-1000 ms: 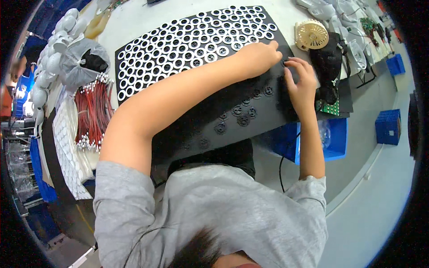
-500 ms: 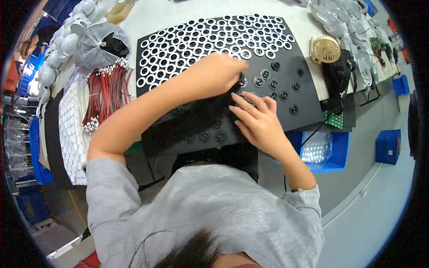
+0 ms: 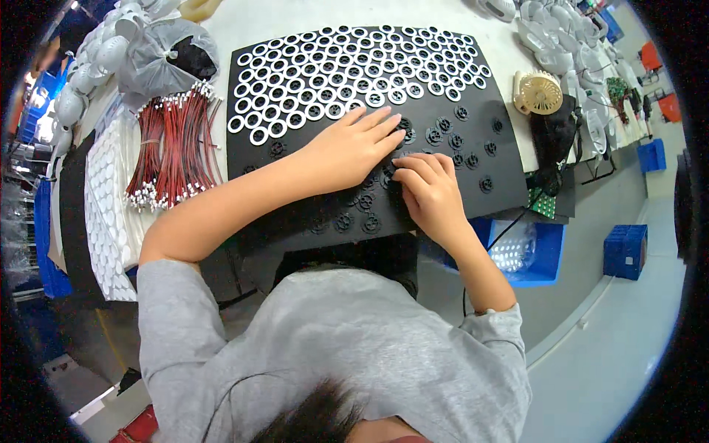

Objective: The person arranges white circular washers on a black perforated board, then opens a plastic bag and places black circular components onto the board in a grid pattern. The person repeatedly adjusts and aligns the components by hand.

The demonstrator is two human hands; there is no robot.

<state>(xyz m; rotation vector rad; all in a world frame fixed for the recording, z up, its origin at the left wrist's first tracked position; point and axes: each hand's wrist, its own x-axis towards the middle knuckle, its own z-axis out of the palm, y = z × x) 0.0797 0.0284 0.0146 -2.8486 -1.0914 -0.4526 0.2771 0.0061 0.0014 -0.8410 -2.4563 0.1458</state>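
A black board (image 3: 454, 196) lies on the table before me. Its far part bears many white rings with black centres (image 3: 337, 79), set close together. Loose black round plastic parts (image 3: 455, 141) are scattered over the nearer part and the right side. My left hand (image 3: 347, 151) reaches across the board with its fingers stretched and a little apart, just below the white rings; nothing shows in it. My right hand (image 3: 430, 184) is closed, fingers bent and thumb tucked in, with its fingertips at a black round part (image 3: 387, 177) that they partly hide.
Bundled red and black wires (image 3: 173, 148) lie left of the board, beside a plastic bag (image 3: 166, 63) and sheets of white discs (image 3: 111, 221). To the right are a small cream fan (image 3: 539, 94), a black pouch (image 3: 557, 136) and white shells (image 3: 550, 44). Below sits a blue bin (image 3: 546, 255).
My left hand has gone from a closed shape over the rings to stretched fingers, lower and nearer me. My right hand's fingers have curled in. The whole view has shifted slightly.
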